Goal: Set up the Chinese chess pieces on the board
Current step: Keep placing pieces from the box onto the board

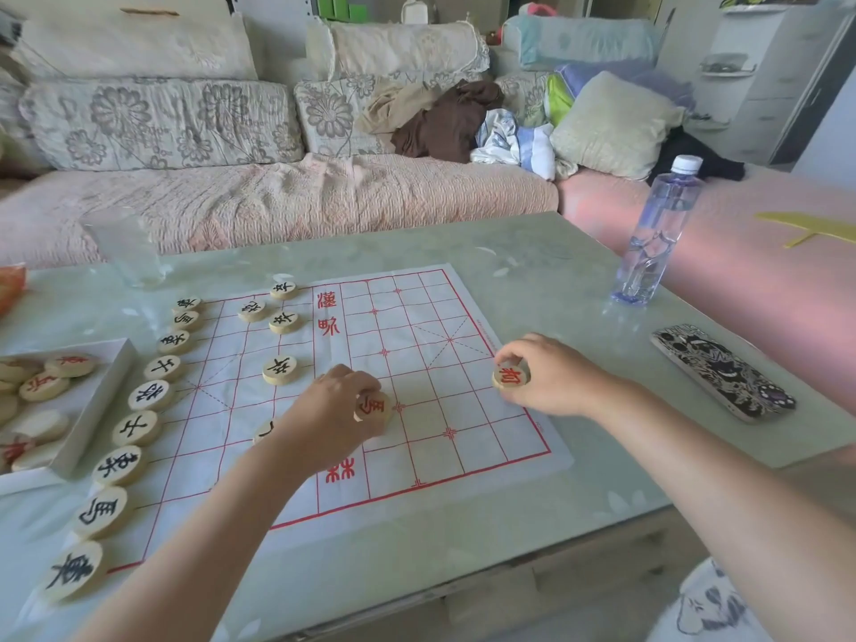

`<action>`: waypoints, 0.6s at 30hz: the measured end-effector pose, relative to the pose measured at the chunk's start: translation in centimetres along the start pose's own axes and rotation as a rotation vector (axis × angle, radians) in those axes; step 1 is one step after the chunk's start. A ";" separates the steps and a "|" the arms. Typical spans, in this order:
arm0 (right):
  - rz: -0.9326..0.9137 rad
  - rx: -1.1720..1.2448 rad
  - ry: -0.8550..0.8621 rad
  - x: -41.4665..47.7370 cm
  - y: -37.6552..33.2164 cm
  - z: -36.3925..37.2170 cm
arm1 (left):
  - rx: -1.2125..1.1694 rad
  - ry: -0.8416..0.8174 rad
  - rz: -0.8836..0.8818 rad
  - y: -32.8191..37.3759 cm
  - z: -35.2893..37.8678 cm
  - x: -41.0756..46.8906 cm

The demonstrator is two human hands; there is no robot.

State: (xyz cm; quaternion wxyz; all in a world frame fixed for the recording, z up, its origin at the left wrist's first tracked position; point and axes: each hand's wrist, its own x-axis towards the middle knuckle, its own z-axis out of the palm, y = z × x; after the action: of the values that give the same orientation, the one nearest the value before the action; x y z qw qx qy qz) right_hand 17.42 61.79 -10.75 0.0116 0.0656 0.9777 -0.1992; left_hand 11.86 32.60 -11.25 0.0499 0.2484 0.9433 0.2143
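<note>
head view, looking down on a pale green glass-topped table (532,271) with a white paper chess board printed with red grid lines (440,326) spread across its middle. the left hand (324,410) is over the middle of the board, towards its near edge. its fingers curl down and pinch a round pale wooden piece with a red character (373,407), face showing. the right hand (551,377) sits at the board's right edge, fingertips closed round a second round wooden piece with a red character (511,375), held at the red border line; whether it touches the paper i cannot tell. a row of nine round wooden pieces with black characters (136,427) lines the board's left edge from far corner to near corner. four more black-character pieces (279,370) lie further in on the left half, and another is partly hidden under the left hand. by the table's left edge a shallow white box (99,400) holds loose red-character pieces (44,386). a clear plastic water bottle with a white cap (657,234) stands near the table's far right corner. a phone in a black-and-white patterned case (722,373) lies flat by the right edge.
</note>
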 end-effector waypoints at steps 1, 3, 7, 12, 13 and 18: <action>-0.001 -0.006 0.014 -0.1 -0.1 -0.1 | -0.013 0.006 -0.007 0.2 0.0 -0.1; -0.025 0.001 0.053 -0.3 -0.6 -0.4 | -0.048 0.022 -0.018 0.7 0.0 -0.2; -0.129 0.128 0.066 -0.6 -2.3 -0.6 | -0.188 0.041 0.014 2.2 0.8 -0.3; -0.138 0.496 -0.101 -1.8 -4.3 -0.2 | -0.421 0.064 -0.071 4.6 1.8 -0.8; -0.143 0.530 -0.130 -2.1 -4.5 0.0 | -0.483 0.070 -0.102 4.9 1.9 -0.9; -0.105 0.780 -0.221 -3.1 -4.6 0.7 | -0.709 0.133 -0.173 6.7 2.5 -1.6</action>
State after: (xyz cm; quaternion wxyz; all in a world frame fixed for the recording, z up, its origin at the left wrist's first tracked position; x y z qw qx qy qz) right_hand 19.90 56.91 -9.44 0.0804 -0.0067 0.8236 -0.5614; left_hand 16.76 38.01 -10.66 0.0892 0.1205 0.8293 0.5383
